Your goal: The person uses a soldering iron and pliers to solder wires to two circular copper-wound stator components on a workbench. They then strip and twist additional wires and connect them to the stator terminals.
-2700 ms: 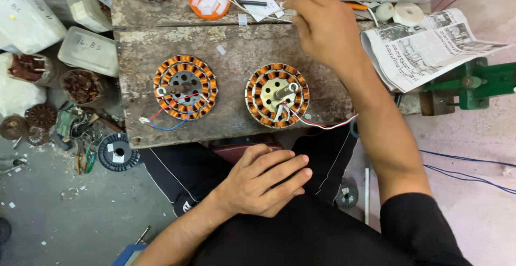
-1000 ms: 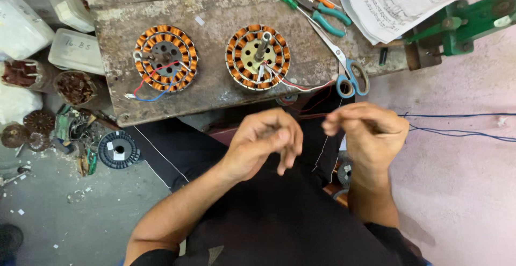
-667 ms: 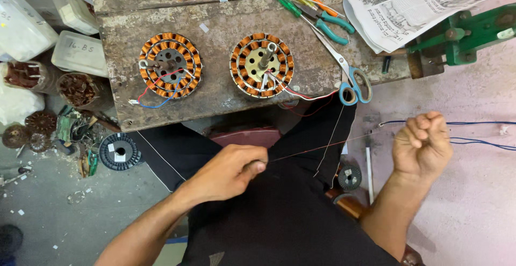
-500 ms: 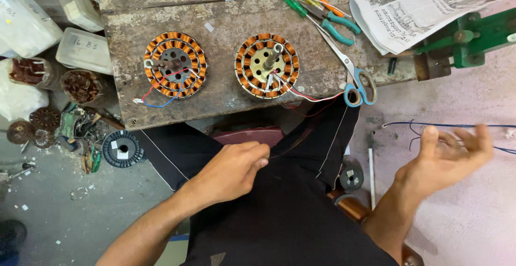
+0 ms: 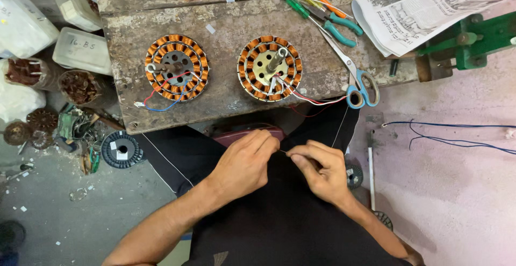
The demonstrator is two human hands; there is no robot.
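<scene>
In the lower middle of the frame, over a lap clothed in black, the two hands are brought close together. The left hand [image 5: 244, 161] is curled, its fingertips pinched on a thin wire [image 5: 283, 151], and the right hand [image 5: 321, 170] is likewise closed in a pinch on the same wire, so that only a short stretch of it is seen between the two sets of fingertips; it is too fine for its further course to be made out. Above the hands, across the upper middle of the frame, a worn wooden desk [image 5: 226, 24] is seen. Two round motor stators with copper windings are laid on it: the left stator [image 5: 176, 67], with red and blue leads trailing toward the desk's near edge, and the right stator [image 5: 270, 68], with a shaft standing from its centre and red and white leads running off to the right. A pair of blue-handled scissors [image 5: 355, 80] lies just right of the right stator, at the desk's near edge. Green-handled pliers [image 5: 337, 25] and screwdrivers are placed above the scissors, and a folded newspaper [image 5: 416, 11] rests at the upper right. On the floor at the left, a black wire spool [image 5: 122, 149] lies among scrap parts.
</scene>
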